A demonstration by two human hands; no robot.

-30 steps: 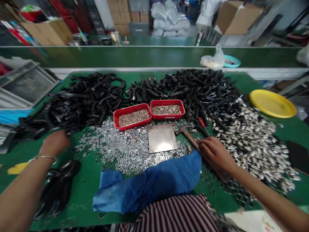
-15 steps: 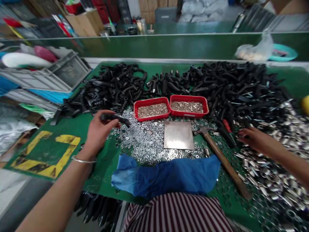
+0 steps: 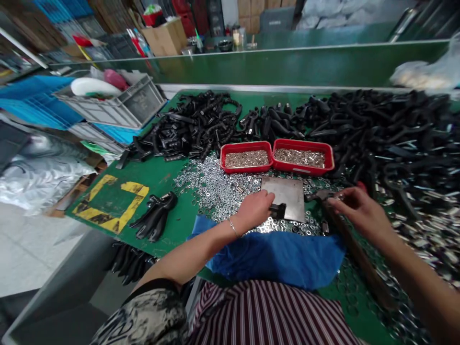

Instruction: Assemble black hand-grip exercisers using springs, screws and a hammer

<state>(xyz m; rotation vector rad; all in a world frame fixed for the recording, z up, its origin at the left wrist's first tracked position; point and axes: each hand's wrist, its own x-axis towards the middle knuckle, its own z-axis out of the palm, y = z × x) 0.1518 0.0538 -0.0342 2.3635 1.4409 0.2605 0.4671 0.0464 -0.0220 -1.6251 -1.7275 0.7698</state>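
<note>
My left hand [image 3: 256,210] is closed round a black plastic part [image 3: 278,211], whose end sits over the lower left of the square metal plate [image 3: 287,194]. To the right of the plate, my right hand [image 3: 354,206] pinches something small near the head of the hammer [image 3: 322,194]; fingers and blur hide what it is. The hammer's wooden handle runs down to the right below that hand. Loose washers [image 3: 215,189] surround the plate, and a blue cloth [image 3: 276,258] lies in front of it.
Behind the plate stand two red trays [image 3: 246,168] [image 3: 304,168] of small metal pieces. Black parts [image 3: 201,122] are heaped along the back and right. Several more [image 3: 155,218] lie beside yellow tape [image 3: 120,224]. Metal cylinders [image 3: 424,239] cover the right side; a grey crate [image 3: 118,110] stands left.
My left hand has moved right to the plate with a black part. My right hand has come inward from the metal cylinders to the hammer head. The view has turned left.
</note>
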